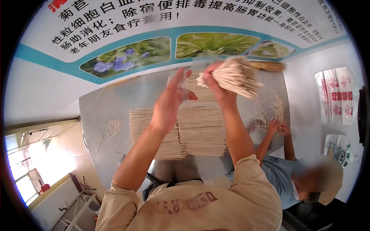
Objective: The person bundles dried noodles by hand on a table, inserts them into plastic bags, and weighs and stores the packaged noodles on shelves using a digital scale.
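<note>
My right hand (217,82) is wrapped round the near end of a thick bundle of dried noodles (237,77), held above the table with its loose ends fanned out to the right. My left hand (171,102) is raised beside it, thumb apart from the fingers, with a clear plastic bag (184,90) curved in its grasp. How firmly it grips the bag is hard to see. Below both hands, long pale noodles (202,131) lie in two side-by-side stacks. More noodles (198,90) lie behind them, partly hidden by my hands.
Broken noodle pieces lie on the grey table (98,90) at left and right. At the right, a person's hands (279,127) are over loose noodles (277,107). A straw-coloured brush (271,66) lies at the back. Printed plastic bags (337,96) hang on the right wall.
</note>
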Motion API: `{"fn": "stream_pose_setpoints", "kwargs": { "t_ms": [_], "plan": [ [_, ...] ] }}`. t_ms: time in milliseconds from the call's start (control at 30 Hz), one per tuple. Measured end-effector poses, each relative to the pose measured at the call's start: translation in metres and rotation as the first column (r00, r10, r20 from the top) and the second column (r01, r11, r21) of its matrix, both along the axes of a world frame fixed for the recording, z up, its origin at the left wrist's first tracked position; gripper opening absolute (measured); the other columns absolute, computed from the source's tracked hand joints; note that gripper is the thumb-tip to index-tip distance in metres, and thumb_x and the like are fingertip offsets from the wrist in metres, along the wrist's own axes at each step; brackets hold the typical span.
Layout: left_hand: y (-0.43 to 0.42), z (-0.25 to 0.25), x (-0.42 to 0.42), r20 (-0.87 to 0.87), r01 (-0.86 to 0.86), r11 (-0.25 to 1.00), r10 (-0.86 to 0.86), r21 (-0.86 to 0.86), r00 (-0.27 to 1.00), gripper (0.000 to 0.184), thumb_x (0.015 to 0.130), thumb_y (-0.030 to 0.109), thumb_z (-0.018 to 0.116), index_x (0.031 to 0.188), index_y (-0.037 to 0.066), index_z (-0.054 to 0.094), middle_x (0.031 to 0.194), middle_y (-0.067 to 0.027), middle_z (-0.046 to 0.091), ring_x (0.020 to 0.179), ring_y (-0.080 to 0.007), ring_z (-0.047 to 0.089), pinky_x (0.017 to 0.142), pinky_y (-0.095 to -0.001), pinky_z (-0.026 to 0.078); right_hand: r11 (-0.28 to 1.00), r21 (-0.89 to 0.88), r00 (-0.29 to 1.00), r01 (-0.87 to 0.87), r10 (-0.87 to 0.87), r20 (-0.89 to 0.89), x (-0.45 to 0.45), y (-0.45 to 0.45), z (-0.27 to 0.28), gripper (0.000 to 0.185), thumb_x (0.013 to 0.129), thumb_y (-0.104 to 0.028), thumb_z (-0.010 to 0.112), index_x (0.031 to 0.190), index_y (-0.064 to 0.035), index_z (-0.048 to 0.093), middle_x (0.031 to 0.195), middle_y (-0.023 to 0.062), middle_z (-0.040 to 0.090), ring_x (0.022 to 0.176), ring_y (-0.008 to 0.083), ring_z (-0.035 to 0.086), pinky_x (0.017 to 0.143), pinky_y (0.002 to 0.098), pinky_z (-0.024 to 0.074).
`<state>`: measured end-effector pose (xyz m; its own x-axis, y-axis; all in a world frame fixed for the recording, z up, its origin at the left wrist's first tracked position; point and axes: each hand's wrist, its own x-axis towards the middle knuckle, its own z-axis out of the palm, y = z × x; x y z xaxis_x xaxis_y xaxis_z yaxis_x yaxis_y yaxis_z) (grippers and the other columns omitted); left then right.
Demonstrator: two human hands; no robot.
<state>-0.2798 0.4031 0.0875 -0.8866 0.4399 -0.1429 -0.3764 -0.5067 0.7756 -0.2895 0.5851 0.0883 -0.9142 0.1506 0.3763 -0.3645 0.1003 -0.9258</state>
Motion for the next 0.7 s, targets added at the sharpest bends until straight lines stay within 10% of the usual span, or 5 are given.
{"fn": "stream_pose_setpoints", "kwargs": {
  "t_ms": [167,333,433,567,700],
  "plan": [
    [-0.010,-0.001,-0.002,0.021,-0.010,1.000,0.011,-0.012,1.000,0.071,0.092,0.026,0.033,0.156,-0.004,0.024,0.156,-0.0168,0.038,0.095,-0.0237,0.057,0.100,-0.0393,0.040,0.963,0.124,0.939,-0.238,0.196,0.282,-0.008,0.040,-0.059,0.037,0.086,-0.012,0.075,0.120,-0.0022,0.065,0.110,0.0063,0.071,0.097,0.0172,0.065,0.087,0.0317,0.0512],
    [-0.011,0.005,-0.002,0.054,-0.022,0.999,0.024,-0.036,0.998,0.072,0.092,0.027,0.033,0.156,-0.005,0.023,0.154,-0.0162,0.040,0.092,-0.0225,0.055,0.099,-0.0380,0.040,0.692,0.497,0.691,-0.523,0.003,0.723,-0.009,0.070,-0.076,0.049,0.083,-0.011,0.069,0.131,-0.0048,0.059,0.112,0.0180,0.069,0.101,0.0298,0.068,0.087,0.0367,0.0530],
    [-0.007,0.005,-0.003,0.043,-0.039,0.997,0.042,-0.064,0.998,0.072,0.092,0.028,0.033,0.156,-0.005,0.024,0.154,-0.0154,0.040,0.091,-0.0220,0.055,0.099,-0.0369,0.039,0.393,0.738,0.810,-0.549,0.034,0.585,-0.016,0.080,-0.108,0.053,0.080,-0.010,0.068,0.132,-0.0068,0.059,0.115,0.0200,0.068,0.102,0.0359,0.066,0.086,0.0409,0.0537],
    [-0.001,0.007,-0.001,0.027,-0.016,0.997,0.018,-0.081,0.999,0.072,0.092,0.028,0.034,0.156,-0.004,0.024,0.155,-0.0141,0.041,0.091,-0.0214,0.055,0.099,-0.0363,0.039,0.341,0.677,0.705,-0.653,-0.055,0.707,-0.030,0.053,-0.119,0.055,0.077,-0.010,0.066,0.132,-0.0081,0.059,0.118,0.0201,0.067,0.105,0.0376,0.065,0.089,0.0429,0.0529],
    [-0.005,0.008,-0.001,0.038,-0.012,0.997,0.015,-0.079,0.999,0.071,0.093,0.028,0.034,0.156,-0.003,0.025,0.155,-0.0132,0.041,0.090,-0.0211,0.054,0.100,-0.0365,0.039,0.220,0.838,0.858,-0.498,-0.013,0.514,-0.014,0.047,-0.122,0.047,0.080,-0.008,0.065,0.127,-0.0083,0.061,0.111,0.0183,0.068,0.104,0.0365,0.065,0.089,0.0434,0.0523]
  ]
}}
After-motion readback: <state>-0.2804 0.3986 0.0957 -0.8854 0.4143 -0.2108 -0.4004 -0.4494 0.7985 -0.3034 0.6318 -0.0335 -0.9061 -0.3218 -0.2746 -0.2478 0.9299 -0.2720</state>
